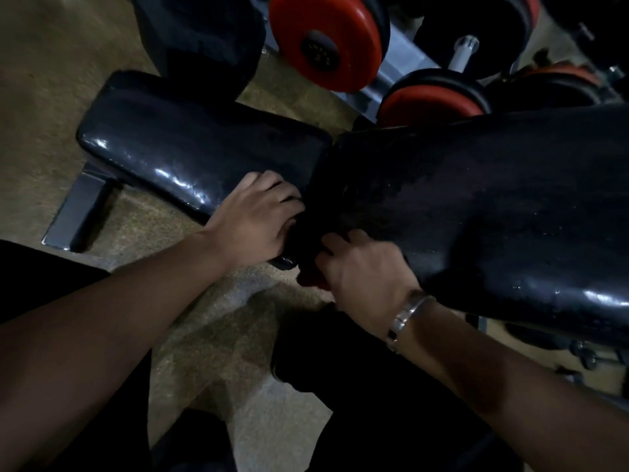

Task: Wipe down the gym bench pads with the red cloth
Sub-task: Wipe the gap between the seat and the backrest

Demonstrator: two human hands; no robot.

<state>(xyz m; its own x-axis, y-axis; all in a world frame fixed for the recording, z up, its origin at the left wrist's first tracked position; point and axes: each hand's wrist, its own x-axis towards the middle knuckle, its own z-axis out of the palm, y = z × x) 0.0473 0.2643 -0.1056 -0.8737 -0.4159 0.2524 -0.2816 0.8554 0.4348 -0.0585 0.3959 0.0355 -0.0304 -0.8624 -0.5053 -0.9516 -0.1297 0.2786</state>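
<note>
1. Right hand [360, 270] has its fingers curled round the red cloth [311, 280], at the gap between pads.
2. Left hand [258, 216] hooks the seat pad [177, 144] end.
3. Back pad [493, 199] runs rightward from the cloth.

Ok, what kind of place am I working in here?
Most likely a gym's free-weights area: a padded black bench, with red-and-black dumbbells behind it resting on a grey metal rack.
</note>
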